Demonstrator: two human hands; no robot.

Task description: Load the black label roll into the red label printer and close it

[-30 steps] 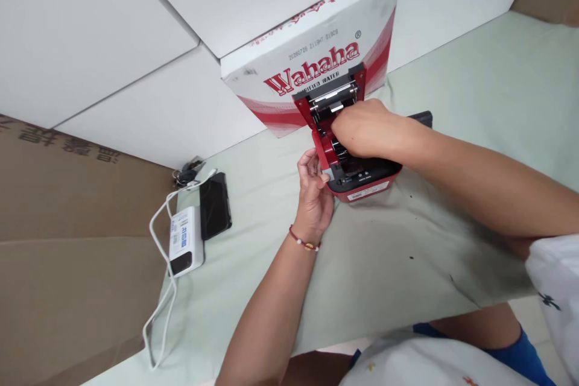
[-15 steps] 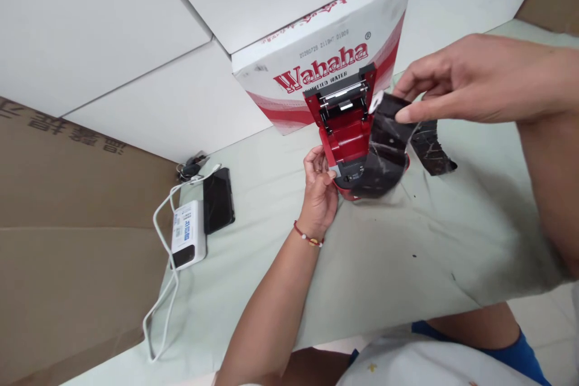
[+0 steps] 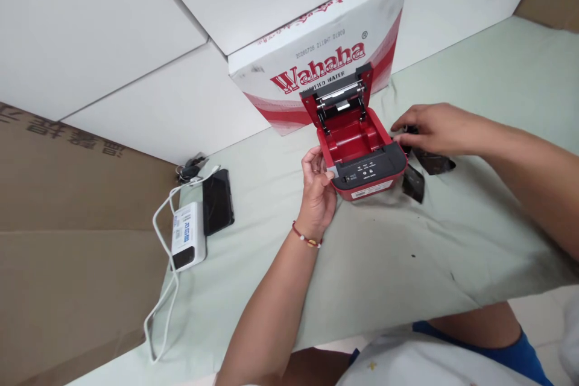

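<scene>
Left hand (image 3: 320, 187) grips printer (image 3: 371, 178); right hand (image 3: 429, 128) pinches black roll (image 3: 411, 130).
A firm left hold steadies the open printer toward the tabletop's (image 3: 362, 265) far edge; just right of it, the roll seems best rested gently, loose film flat, nearer the tabletop's right end.

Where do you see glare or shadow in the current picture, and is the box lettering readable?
Head view: glare on the metal bar in the raised lid of the red device; head view: soft shadow on the cloth below the right forearm; head view: large red lettering on the box readable.
</scene>
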